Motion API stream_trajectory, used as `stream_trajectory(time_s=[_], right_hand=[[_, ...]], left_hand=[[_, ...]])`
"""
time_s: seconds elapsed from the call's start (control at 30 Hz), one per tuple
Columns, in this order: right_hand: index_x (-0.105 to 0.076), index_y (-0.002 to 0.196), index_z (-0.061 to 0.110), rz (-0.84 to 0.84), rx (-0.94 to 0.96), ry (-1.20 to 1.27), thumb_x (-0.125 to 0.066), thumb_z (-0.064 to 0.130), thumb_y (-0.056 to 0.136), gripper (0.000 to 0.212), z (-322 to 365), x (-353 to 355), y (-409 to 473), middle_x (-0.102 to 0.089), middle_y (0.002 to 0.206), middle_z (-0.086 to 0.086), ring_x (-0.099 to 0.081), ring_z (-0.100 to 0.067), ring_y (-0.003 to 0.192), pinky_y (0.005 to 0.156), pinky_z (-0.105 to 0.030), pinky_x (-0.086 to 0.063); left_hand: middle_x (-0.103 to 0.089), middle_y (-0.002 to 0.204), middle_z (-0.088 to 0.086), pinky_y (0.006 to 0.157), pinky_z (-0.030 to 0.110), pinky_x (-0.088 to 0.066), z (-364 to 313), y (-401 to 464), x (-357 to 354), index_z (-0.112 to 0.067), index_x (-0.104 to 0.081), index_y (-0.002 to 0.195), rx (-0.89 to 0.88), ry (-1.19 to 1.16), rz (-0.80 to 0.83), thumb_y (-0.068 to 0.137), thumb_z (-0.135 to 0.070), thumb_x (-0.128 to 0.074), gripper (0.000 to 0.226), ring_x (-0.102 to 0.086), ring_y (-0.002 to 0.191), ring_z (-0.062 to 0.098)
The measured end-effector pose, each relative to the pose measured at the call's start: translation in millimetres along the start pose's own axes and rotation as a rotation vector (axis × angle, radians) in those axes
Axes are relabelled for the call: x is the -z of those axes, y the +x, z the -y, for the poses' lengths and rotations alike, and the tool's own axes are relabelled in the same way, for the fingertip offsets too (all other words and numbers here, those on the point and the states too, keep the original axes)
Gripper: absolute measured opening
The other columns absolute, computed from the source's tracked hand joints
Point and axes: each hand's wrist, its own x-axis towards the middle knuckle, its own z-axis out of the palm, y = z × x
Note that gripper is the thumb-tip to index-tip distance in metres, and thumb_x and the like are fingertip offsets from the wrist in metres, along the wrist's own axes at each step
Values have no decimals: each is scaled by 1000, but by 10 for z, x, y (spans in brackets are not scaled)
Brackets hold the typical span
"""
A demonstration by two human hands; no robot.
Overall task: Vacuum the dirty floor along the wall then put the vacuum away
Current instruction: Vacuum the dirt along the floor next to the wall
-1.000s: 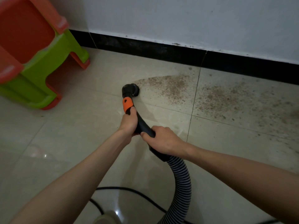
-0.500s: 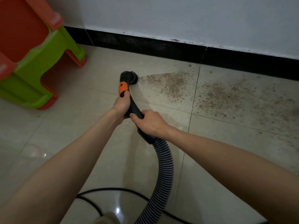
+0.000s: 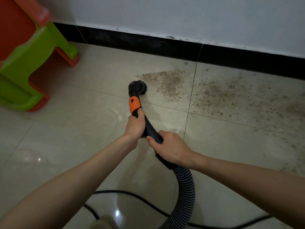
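A black vacuum handle with an orange collar (image 3: 134, 104) ends in a round brush nozzle (image 3: 137, 87) that sits on the tile at the left edge of a brown dirt patch (image 3: 214, 95). My left hand (image 3: 135, 124) grips the handle just below the orange collar. My right hand (image 3: 170, 147) grips the handle lower down, where the ribbed striped hose (image 3: 184, 192) begins. The dirt spreads rightward over the tiles along the black skirting board (image 3: 165, 45) of the white wall.
Stacked green and orange plastic stools (image 3: 28, 63) stand at the left near the wall. A black power cord (image 3: 132, 195) loops over the floor near my feet. A pale rounded object (image 3: 104, 222) shows at the bottom edge.
The nozzle slid away toward the wall half a second ago and has now come back toward me and slightly right, staying at the dirt's left edge. Both hands kept their grip.
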Motion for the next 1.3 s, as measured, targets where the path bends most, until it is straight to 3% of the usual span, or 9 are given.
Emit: stream_trajectory(time_s=[0.2, 0.37, 0.5, 0.57, 0.73, 0.9, 1.03, 1.17, 1.3], right_hand=[[-52, 78, 19, -28, 1, 75, -48, 54, 93, 38, 202, -5, 431, -66, 79, -5, -65, -23, 72, 67, -37, -55], [-60, 91, 12, -64, -5, 144, -49, 53, 92, 43, 431, -50, 785, -67, 87, -9, -66, -29, 79, 76, -42, -57], [-57, 84, 16, -76, -11, 170, -49, 53, 92, 38, 423, -52, 834, -66, 84, -6, -66, -27, 78, 76, -42, -57], [-57, 87, 16, -77, -14, 151, -48, 54, 92, 39, 372, -65, 773, -66, 84, -6, -66, -27, 78, 75, -42, -57], [-55, 93, 16, -51, -30, 69, -45, 55, 94, 40, 189, -53, 449, -64, 81, -4, -65, -24, 74, 69, -38, -56], [-45, 77, 23, -7, -12, 27, -45, 53, 95, 35, 24, -29, 75, -60, 72, 2, -60, -16, 65, 58, -29, -47], [-48, 77, 20, 44, -2, -4, -47, 53, 95, 37, -34, -13, -114, -61, 72, 0, -63, -18, 66, 61, -31, -51], [-53, 82, 17, 85, 2, 10, -48, 52, 95, 37, -20, 11, -204, -63, 76, -1, -65, -21, 72, 66, -33, -53], [-54, 84, 17, 56, -10, -30, -46, 56, 94, 41, 3, -23, -269, -66, 81, -5, -67, -23, 74, 71, -37, -56]], left_hand=[[-59, 111, 14, 90, 40, -51, -314, 367, 116, -1, -47, 122, -56, 96, -14, 99, -44, -33, 50, -59, 101, 30], [-57, 92, 8, 91, 41, -51, -607, 645, 240, -4, -50, 110, -94, 129, 2, 99, -43, -34, 43, -57, 92, 27], [-54, 87, 7, 73, 35, -51, -649, 663, 242, -8, -49, 97, -93, 141, 41, 100, -41, -33, 37, -56, 79, 22], [-53, 86, 6, 66, 32, -50, -606, 605, 215, -7, -47, 105, -84, 124, 55, 100, -41, -34, 37, -55, 76, 20], [-52, 82, 5, 71, 32, -48, -380, 355, 107, -7, -48, 105, -84, 107, 85, 100, -42, -34, 37, -54, 74, 19], [-55, 89, 8, 61, 29, -48, -130, 36, 16, -5, -48, 112, -54, 50, 79, 100, -41, -36, 40, -56, 77, 20], [-55, 100, 12, 77, 35, -51, 44, -158, 22, -1, -44, 126, 14, 1, 24, 99, -41, -36, 49, -57, 91, 27], [-56, 100, 10, 80, 39, -53, 99, -262, 65, -4, -42, 124, 50, -23, -11, 98, -42, -37, 46, -58, 91, 27], [-53, 87, 6, 60, 32, -48, 94, -324, 101, -5, -44, 122, 72, -61, 66, 99, -41, -36, 44, -55, 79, 21]])
